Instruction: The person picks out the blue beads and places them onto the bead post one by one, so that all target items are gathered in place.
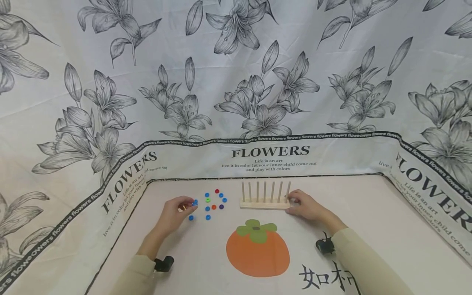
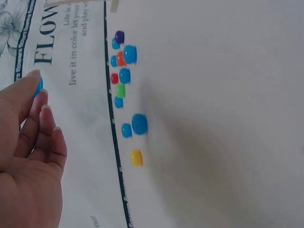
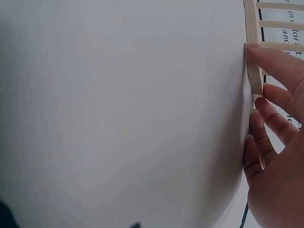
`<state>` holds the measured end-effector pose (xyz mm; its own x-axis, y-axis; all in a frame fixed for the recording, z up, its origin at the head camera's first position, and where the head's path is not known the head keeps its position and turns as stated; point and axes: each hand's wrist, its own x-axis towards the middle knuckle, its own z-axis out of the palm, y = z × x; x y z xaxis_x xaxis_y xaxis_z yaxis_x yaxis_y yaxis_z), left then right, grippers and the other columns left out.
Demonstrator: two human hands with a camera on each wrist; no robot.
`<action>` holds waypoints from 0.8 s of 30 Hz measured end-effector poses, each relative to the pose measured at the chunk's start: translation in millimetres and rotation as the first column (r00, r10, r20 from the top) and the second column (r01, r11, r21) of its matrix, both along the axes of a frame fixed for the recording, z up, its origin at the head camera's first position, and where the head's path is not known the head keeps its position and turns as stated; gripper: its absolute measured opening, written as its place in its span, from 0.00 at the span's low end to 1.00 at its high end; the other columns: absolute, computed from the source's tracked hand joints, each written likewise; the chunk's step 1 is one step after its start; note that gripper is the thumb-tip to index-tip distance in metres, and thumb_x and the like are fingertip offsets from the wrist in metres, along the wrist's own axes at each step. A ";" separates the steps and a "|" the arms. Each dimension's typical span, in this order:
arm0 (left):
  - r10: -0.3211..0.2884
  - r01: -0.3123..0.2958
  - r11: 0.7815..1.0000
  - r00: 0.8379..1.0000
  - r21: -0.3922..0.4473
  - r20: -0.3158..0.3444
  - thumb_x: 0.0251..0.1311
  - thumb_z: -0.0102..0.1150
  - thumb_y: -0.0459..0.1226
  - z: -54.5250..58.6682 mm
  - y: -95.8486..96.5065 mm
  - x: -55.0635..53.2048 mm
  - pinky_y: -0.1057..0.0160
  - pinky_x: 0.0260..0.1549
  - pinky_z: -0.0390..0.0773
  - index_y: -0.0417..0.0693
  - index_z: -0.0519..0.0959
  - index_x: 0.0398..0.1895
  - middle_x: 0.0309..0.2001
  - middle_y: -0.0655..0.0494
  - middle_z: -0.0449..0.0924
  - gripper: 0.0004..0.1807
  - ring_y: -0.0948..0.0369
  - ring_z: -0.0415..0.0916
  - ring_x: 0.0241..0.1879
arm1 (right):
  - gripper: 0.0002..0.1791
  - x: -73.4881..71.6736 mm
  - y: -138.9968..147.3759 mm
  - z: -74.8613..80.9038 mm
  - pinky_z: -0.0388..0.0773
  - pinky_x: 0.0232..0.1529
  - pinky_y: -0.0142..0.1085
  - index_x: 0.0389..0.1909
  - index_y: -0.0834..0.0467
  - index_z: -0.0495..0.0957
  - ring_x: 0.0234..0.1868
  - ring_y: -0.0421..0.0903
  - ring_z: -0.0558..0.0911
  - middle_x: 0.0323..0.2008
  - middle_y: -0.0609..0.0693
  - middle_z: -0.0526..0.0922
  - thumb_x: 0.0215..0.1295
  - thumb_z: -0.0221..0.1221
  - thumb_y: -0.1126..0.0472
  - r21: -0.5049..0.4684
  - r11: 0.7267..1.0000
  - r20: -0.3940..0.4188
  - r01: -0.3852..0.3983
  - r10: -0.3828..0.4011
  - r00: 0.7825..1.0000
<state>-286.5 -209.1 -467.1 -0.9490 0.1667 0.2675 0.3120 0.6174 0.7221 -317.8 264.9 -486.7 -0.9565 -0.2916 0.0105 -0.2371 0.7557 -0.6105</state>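
Note:
My left hand [image 1: 176, 212] pinches a blue bead [image 2: 39, 87] between thumb and index finger, above the left side of the table. Close by lie several loose beads: mostly blue ones, plus a green bead [image 1: 208, 200], a red bead [image 1: 216, 191], an orange bead [image 1: 214, 207] and a purple bead [image 1: 221, 207]. A yellow bead [image 2: 136, 157] lies apart in the left wrist view. My right hand [image 1: 305, 206] grips the right end of a wooden peg stand [image 1: 259, 205], thumb on its front side. Bare upright pegs rise from its base.
A white cloth [image 1: 199, 262] with a printed orange persimmon [image 1: 258, 256] and black characters covers the table. Behind and at the sides hangs a flower-printed curtain [image 1: 273, 164]. Black wrist devices [image 1: 164, 264] sit by both sleeves.

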 end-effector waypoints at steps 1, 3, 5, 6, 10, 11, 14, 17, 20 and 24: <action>-0.004 0.004 1.000 1.000 0.003 -0.002 0.65 0.69 0.40 0.6 2.8 0.4 0.64 0.41 0.78 0.46 0.85 0.47 0.36 0.60 0.82 0.11 0.60 0.75 0.39 | 0.33 0.1 -0.7 0.2 0.76 0.57 0.55 0.64 0.66 0.74 0.55 0.56 0.75 0.63 0.62 0.73 0.64 0.69 0.54 -0.002 1.000 -0.001 0.002 -0.002 1.000; -0.009 0.009 1.000 1.000 0.002 -0.003 0.65 0.69 0.41 1.6 7.7 1.5 0.65 0.39 0.78 0.48 0.85 0.47 0.36 0.60 0.81 0.10 0.59 0.75 0.39 | 0.33 0.1 -1.6 0.2 0.75 0.58 0.55 0.64 0.66 0.74 0.55 0.56 0.75 0.63 0.62 0.73 0.63 0.70 0.54 -0.001 1.000 -0.004 0.002 -0.002 1.000; -0.014 0.014 1.000 1.000 0.008 0.000 0.65 0.69 0.40 2.2 12.3 2.7 0.66 0.37 0.77 0.49 0.85 0.46 0.35 0.61 0.81 0.09 0.59 0.74 0.38 | 0.33 0.3 -2.3 0.3 0.75 0.58 0.56 0.64 0.67 0.74 0.55 0.56 0.75 0.63 0.62 0.73 0.63 0.70 0.54 0.003 1.000 -0.006 -0.003 0.003 1.000; -0.016 0.016 1.000 1.000 0.012 0.003 0.65 0.70 0.40 2.4 14.4 3.4 0.66 0.37 0.77 0.49 0.85 0.46 0.35 0.61 0.80 0.09 0.59 0.74 0.37 | 0.33 0.5 -2.6 0.4 0.75 0.58 0.56 0.64 0.67 0.74 0.55 0.56 0.76 0.62 0.62 0.73 0.63 0.70 0.54 0.003 1.000 -0.007 -0.004 0.004 1.000; -0.029 0.029 0.999 1.000 0.021 0.001 0.64 0.70 0.38 3.4 24.7 4.4 0.66 0.37 0.76 0.50 0.85 0.46 0.34 0.61 0.79 0.09 0.59 0.73 0.37 | 0.32 0.5 -2.8 1.1 0.75 0.58 0.56 0.64 0.67 0.74 0.55 0.56 0.75 0.62 0.62 0.73 0.63 0.70 0.54 0.001 1.000 -0.004 -0.005 0.005 1.000; -0.033 0.033 0.999 0.999 0.022 -0.002 0.64 0.70 0.38 3.8 27.6 4.3 0.66 0.37 0.76 0.50 0.85 0.46 0.34 0.61 0.79 0.09 0.59 0.74 0.37 | 0.32 0.3 -2.7 1.4 0.75 0.58 0.56 0.63 0.67 0.74 0.55 0.56 0.75 0.62 0.62 0.73 0.63 0.70 0.54 0.003 1.000 -0.004 -0.004 0.004 1.000; -0.048 0.048 0.999 0.999 0.026 -0.020 0.63 0.71 0.37 5.0 37.5 2.5 0.66 0.38 0.76 0.51 0.86 0.45 0.33 0.63 0.80 0.09 0.60 0.73 0.37 | 0.32 -0.3 -2.8 2.6 0.75 0.58 0.56 0.63 0.67 0.74 0.55 0.56 0.75 0.63 0.62 0.73 0.63 0.70 0.54 0.006 1.000 0.002 0.005 -0.005 1.000; -0.073 0.074 0.997 0.997 0.026 -0.039 0.62 0.71 0.37 6.1 47.5 0.7 0.66 0.37 0.77 0.51 0.86 0.44 0.32 0.64 0.79 0.08 0.60 0.73 0.37 | 0.33 -0.9 -2.0 3.0 0.75 0.57 0.55 0.63 0.67 0.74 0.55 0.56 0.75 0.62 0.62 0.73 0.62 0.71 0.54 0.005 1.000 0.007 0.010 -0.010 1.000; -0.095 0.096 0.995 0.994 0.021 -0.054 0.62 0.72 0.37 7.3 57.1 -0.6 0.67 0.36 0.77 0.51 0.86 0.43 0.31 0.64 0.79 0.08 0.60 0.73 0.36 | 0.33 -1.5 -1.3 2.2 0.76 0.56 0.54 0.63 0.66 0.75 0.54 0.55 0.75 0.61 0.61 0.74 0.62 0.71 0.54 0.002 1.000 0.012 0.015 -0.016 1.000; -0.119 0.122 0.992 0.991 0.044 -0.057 0.62 0.72 0.36 8.6 68.6 -1.8 0.67 0.35 0.78 0.49 0.86 0.44 0.31 0.63 0.79 0.09 0.60 0.74 0.36 | 0.31 -1.7 -1.1 1.5 0.76 0.57 0.55 0.62 0.66 0.75 0.54 0.55 0.76 0.61 0.61 0.74 0.62 0.71 0.55 -0.005 1.000 0.000 0.005 -0.005 1.000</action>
